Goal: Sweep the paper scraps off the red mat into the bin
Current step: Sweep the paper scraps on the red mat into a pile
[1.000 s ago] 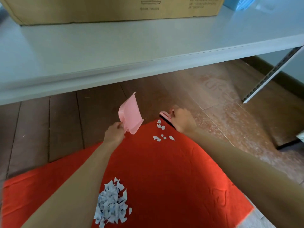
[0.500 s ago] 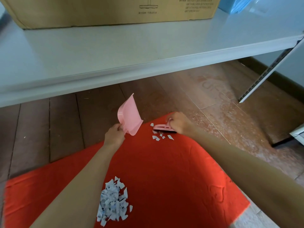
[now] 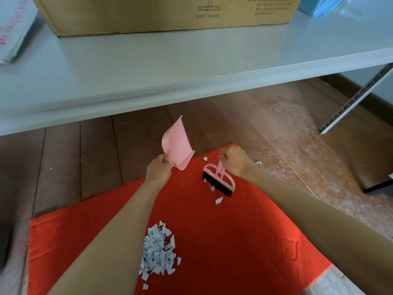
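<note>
At the mat's (image 3: 244,241) far corner our right hand (image 3: 235,160) grips the brush (image 3: 219,179), bristles behind stray scraps (image 3: 219,200); the pile (image 3: 158,250) lies nearer us; left fingers (image 3: 159,161) clamp the raised dustpan (image 3: 177,145).

A red mat (image 3: 212,231) lies spread on a dark wooden plank floor (image 3: 85,156), its far corner reaching toward a paler, speckled patch of flooring (image 3: 297,145). A heap of white paper scraps (image 3: 158,252) sits on the mat's near half, with a few loose scraps (image 3: 219,200) scattered near the far corner. Above the floor runs a pale grey shelf (image 3: 148,67) on a slotted metal upright (image 3: 357,99). A large cardboard box (image 3: 170,15) rests on the shelf, with a white printed package (image 3: 14,28) at its left end.
</note>
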